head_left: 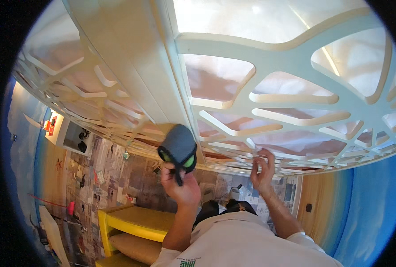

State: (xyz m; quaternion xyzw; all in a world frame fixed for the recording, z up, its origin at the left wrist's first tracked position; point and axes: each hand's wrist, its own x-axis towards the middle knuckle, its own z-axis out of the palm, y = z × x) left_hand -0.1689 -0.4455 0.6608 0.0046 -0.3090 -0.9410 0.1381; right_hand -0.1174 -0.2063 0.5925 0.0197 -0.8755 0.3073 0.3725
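My left hand (pixel 182 189) grips a rounded dark grey pad (pixel 178 141) with black trim and bright green patches; its exact kind does not show. The pad sits against the lower part of the pale post (pixel 140 58), between two cut-out panels. To the right, my right hand (pixel 263 171) has its fingers bent around the lower bars of the white lattice panel (pixel 291 55). The fingertips are partly lost among the bars. Through the openings, pale pinkish, creased sheeting (pixel 291 84) can be seen.
Below left stands a yellow step unit (pixel 135 218) with brown treads. A second lattice panel (pixel 73 80) runs off to the left. Farther left are a white wall shelf (pixel 66 133) and several small things on the patchwork-patterned floor (pixel 113 178). A blue painted wall (pixel 375 200) rises at right.
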